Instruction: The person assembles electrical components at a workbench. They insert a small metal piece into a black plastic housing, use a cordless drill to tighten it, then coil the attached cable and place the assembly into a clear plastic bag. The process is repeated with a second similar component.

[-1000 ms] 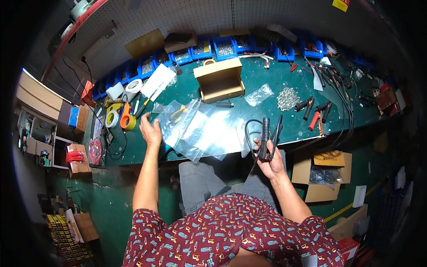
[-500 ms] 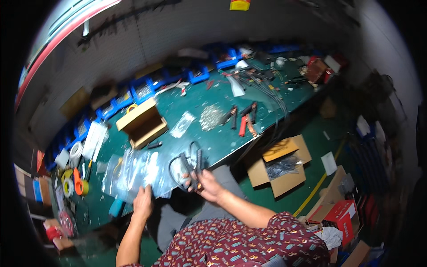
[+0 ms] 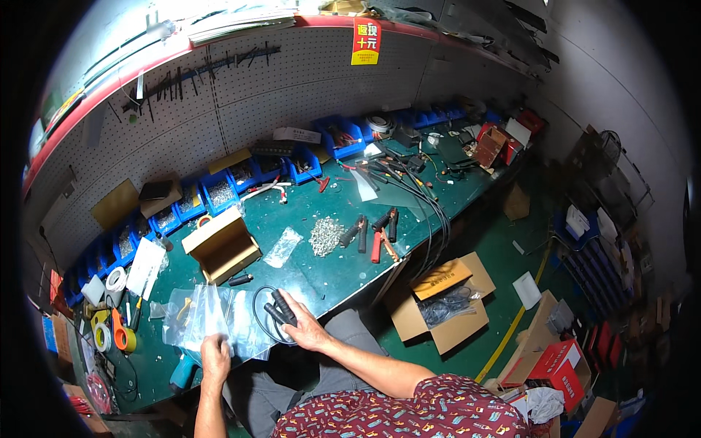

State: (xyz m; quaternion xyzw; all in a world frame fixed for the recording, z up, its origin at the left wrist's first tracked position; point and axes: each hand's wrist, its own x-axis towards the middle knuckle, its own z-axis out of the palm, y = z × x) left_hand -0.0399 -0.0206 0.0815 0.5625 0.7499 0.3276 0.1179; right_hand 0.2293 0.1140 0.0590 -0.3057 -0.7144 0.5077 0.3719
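- Right hand (image 3: 309, 332): part closed, fingers wrapped round a black cable set (image 3: 277, 314), two ribbed handles side by side plus looped lead.
- Cable set location: over bench's (image 3: 328, 281) near edge, by right end of clear plastic bags (image 3: 237, 317); can't tell if touching.
- Handles' long axis: slanted, roughly parallel to each other; outer ends point toward far edge and a bit left, other ends into palm. Lead loops out on the left.
- Left hand (image 3: 215, 358): fingers curled closed on near edge of bags, film creased up toward them.
- Teal-handled tool (image 3: 182, 372): at near edge, left of left hand.
- Open cardboard box (image 3: 226, 252): behind bags; short black piece (image 3: 240, 280) just beside its near side.
- Blue bins (image 3: 219, 194): row along far edge.
- Metal parts pile (image 3: 326, 237): mid-bench, left of black and red clamps (image 3: 376, 247).
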